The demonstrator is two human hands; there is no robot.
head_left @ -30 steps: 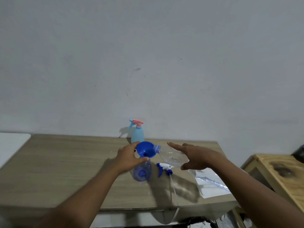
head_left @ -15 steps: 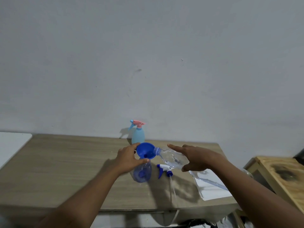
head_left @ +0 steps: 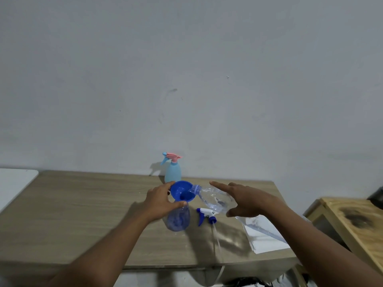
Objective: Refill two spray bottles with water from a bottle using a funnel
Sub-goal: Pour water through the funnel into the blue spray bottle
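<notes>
Blue plastic makes up the funnel (head_left: 182, 191), which sits in the neck of a clear blue spray bottle (head_left: 178, 218) standing on the wooden table (head_left: 83, 214); how much water is inside, I cannot tell. The left hand (head_left: 160, 200) grips the funnel's rim and the neck beneath it. The right hand (head_left: 243, 200) holds a clear water bottle (head_left: 213, 198) tipped on its side, its mouth over the funnel's rim. A detached sprayer (head_left: 206, 215) lies just right of the spray bottle. A light blue bottle (head_left: 173, 171) with a pink trigger stands upright behind, by the wall.
</notes>
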